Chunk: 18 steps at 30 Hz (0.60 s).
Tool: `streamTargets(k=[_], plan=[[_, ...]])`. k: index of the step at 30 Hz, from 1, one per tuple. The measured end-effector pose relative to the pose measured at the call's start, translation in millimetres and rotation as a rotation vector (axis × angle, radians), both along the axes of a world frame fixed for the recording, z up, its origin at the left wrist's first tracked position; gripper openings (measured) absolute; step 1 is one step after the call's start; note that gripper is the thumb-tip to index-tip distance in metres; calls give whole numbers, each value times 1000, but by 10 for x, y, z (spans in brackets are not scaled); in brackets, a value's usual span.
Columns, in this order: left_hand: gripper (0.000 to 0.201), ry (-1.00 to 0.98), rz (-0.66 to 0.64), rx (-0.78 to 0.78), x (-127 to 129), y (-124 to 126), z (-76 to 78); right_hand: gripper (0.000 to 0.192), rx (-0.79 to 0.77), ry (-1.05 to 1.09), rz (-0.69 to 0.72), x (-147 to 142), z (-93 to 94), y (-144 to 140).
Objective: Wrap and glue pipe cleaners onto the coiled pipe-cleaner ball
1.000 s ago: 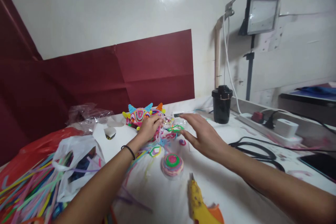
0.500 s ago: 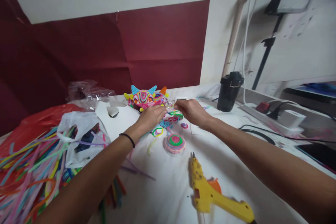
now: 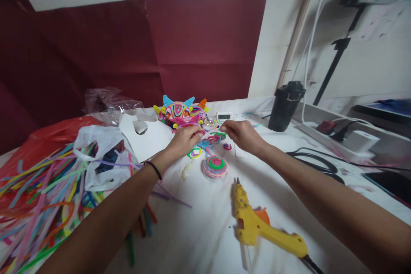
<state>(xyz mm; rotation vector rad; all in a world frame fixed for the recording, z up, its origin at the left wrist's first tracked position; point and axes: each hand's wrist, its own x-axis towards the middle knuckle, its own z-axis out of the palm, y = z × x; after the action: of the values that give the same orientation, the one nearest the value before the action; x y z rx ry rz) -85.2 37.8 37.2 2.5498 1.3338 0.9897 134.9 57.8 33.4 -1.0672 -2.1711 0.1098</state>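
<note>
My left hand [image 3: 185,140], with a black band on its wrist, is closed, its fingers curled together beside a colourful fuzzy dragon-like figure [image 3: 178,113]. Opposite it, my right hand [image 3: 243,135] has thumb and fingertips pinched together. What either hand holds is too small or hidden to make out. Between and below them lie curled pieces of pipe cleaner [image 3: 213,139] in pink, blue and green, and a small purple curl [image 3: 227,147]. Nearer to me rests a round coil of pipe cleaners [image 3: 215,166] with a green and pink centre.
A yellow glue gun [image 3: 257,227] lies in front. Many loose pipe cleaners [image 3: 48,197] and a white plastic bag [image 3: 99,137] cover the left. Cut white paper [image 3: 150,141], a small digital clock [image 3: 224,116], a black cup [image 3: 284,107], a power strip [image 3: 346,141] and cables surround the work.
The view has tilted and shifted slightly, and the small clock shows more clearly. Both hands stay in nearly the same place, with the fingertips a little farther apart.
</note>
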Motion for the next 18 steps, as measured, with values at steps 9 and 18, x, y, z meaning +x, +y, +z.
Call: streamTargets(k=[9,18], plan=[[15,-87,37,-72,40,-17,-65,15,-147,128,149,-114,-88,72],[27,-191,64,-101,114,-16,-107,24,-160,184,161,-167,-69,-25]])
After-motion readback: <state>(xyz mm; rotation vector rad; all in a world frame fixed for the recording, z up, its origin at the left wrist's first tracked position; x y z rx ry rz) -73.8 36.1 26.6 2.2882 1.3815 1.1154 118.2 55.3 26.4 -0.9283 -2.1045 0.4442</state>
